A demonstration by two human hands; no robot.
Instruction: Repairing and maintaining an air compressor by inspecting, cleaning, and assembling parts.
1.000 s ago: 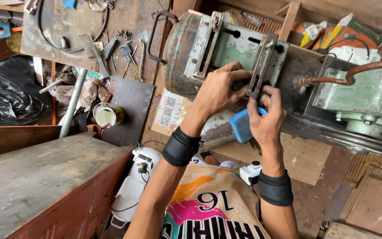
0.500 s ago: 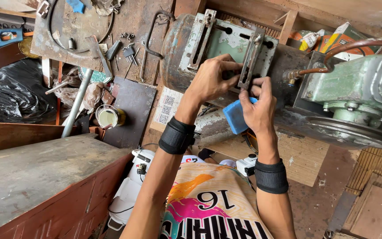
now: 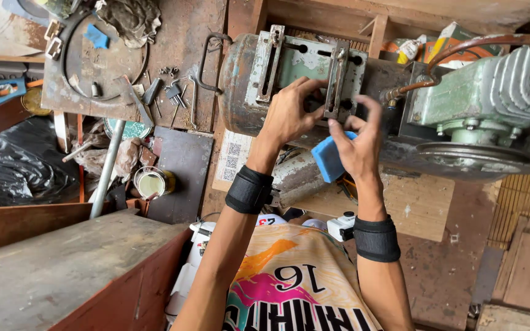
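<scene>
Centrally, the right hand gripped a blue rectangular sponge block below the slotted grey steel mounting plate. Fingers of the left hand were curled and pressed against that plate, atop the rusty cylindrical motor.

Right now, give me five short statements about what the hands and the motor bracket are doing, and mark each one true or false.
1. The right hand has a blue block tucked against its palm. True.
2. The left hand is resting on the wooden bench at lower left. False: it is up on the slotted metal bracket of the motor.
3. Both wrists wear black bands. True.
4. The copper pipe lies on the floor. False: it arcs above the green finned machine.
5. The small tin can stands left of the arms. True.
</scene>
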